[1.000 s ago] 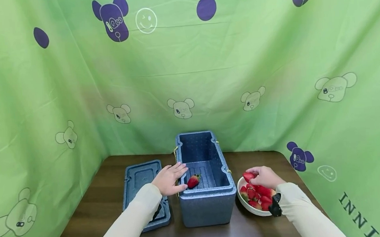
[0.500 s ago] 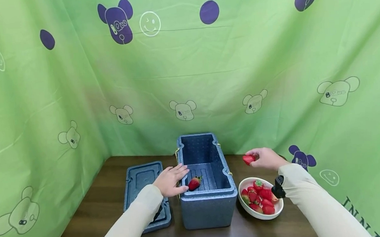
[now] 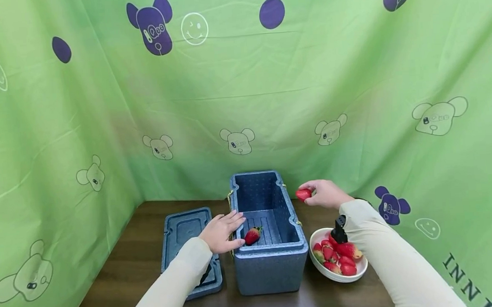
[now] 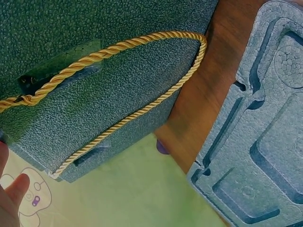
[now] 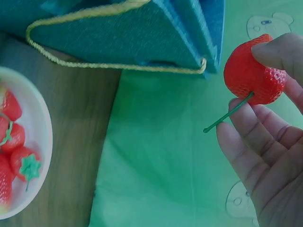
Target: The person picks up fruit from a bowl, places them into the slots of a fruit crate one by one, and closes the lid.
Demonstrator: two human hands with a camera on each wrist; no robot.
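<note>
A dark blue foam box (image 3: 270, 268) stands open on the brown table, with one strawberry (image 3: 251, 235) lying inside on its floor. My left hand (image 3: 222, 230) rests with straight fingers on the box's left rim. My right hand (image 3: 323, 193) pinches a red strawberry (image 3: 303, 194) (image 5: 253, 75) in the air, just right of the box's far right corner. The fruit's green stem (image 5: 227, 115) hangs across my fingers. A white bowl (image 3: 323, 270) (image 5: 40, 142) with several strawberries sits right of the box.
The box's blue lid (image 3: 185, 235) (image 4: 265, 142) lies flat on the table left of the box. A yellow rope handle (image 4: 123, 80) (image 5: 113, 64) hangs on each side of the box. Green printed cloth (image 3: 243, 93) walls in the table at the back and sides.
My right hand has lifted a strawberry out of the bowl and carried it up and left towards the box. My left hand has stayed on the rim.
</note>
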